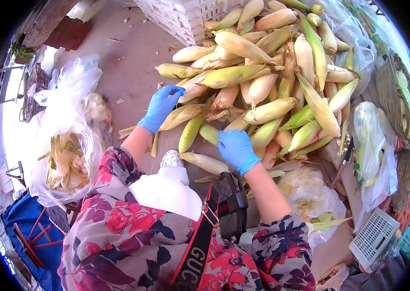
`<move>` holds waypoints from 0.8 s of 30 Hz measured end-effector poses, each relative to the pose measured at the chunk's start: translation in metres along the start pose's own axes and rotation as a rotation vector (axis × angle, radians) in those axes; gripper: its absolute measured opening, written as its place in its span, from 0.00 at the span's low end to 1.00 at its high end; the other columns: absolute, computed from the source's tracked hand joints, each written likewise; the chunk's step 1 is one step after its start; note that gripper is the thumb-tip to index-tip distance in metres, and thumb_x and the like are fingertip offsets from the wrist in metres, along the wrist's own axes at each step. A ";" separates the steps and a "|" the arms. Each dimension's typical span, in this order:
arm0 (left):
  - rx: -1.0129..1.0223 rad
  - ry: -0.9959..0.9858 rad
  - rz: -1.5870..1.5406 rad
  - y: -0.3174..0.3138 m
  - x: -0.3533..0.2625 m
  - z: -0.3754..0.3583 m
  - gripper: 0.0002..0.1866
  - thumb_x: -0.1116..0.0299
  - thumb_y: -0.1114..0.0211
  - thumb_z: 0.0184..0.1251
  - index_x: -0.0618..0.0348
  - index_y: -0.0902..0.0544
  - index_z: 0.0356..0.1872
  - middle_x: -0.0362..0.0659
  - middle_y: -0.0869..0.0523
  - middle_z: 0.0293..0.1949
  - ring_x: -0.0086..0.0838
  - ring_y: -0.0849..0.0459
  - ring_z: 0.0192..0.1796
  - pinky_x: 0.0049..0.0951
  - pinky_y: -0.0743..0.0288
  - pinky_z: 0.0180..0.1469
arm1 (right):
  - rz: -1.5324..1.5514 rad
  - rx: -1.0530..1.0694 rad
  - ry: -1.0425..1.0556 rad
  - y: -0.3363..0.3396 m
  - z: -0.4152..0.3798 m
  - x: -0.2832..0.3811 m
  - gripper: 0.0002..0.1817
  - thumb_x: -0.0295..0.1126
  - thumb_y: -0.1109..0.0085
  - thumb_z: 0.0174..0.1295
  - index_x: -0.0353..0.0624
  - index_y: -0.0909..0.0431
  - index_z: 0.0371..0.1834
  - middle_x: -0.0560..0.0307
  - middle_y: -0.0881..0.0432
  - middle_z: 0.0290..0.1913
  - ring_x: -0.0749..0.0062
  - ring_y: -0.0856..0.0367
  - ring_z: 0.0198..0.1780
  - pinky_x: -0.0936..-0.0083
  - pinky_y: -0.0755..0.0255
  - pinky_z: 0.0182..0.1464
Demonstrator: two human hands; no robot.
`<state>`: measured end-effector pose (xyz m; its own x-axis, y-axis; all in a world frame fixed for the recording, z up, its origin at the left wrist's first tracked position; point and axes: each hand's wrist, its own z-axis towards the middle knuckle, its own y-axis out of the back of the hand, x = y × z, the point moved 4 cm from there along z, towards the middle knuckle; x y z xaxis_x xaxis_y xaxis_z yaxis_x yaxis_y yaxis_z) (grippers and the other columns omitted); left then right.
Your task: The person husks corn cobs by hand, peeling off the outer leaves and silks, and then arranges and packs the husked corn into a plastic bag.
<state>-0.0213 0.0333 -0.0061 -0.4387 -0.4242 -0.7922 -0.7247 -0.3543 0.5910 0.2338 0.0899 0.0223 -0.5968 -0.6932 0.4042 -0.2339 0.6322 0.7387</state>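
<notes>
Left hand (pixel 161 106) curled over one cob (pixel 181 115) at the corn pile (pixel 273 72) edge, gripping it; right hand (pixel 236 149) flat, fingers spread, steadying neighbouring cobs

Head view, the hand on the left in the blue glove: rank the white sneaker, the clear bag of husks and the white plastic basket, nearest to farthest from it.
From the left hand, which rests on the corn pile:
1. White sneaker, just below it on the floor.
2. Clear bag of husks, off to the left.
3. White plastic basket, far away at the lower right, beyond the right hand.
</notes>
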 end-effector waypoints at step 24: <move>0.485 -0.411 0.027 -0.042 -0.030 0.003 0.30 0.79 0.38 0.46 0.61 0.28 0.57 0.48 0.20 0.53 0.41 0.22 0.55 0.33 0.32 0.61 | 0.016 -0.142 -0.076 -0.011 -0.019 -0.057 0.27 0.53 0.35 0.47 0.39 0.27 0.36 0.46 0.21 0.30 0.53 0.20 0.34 0.61 0.31 0.36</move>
<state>0.0205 0.0628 -0.0075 -0.5583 -0.0393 -0.8287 -0.8267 0.1103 0.5517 0.2850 0.1156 0.0014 -0.6570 -0.6518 0.3789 -0.1163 0.5841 0.8033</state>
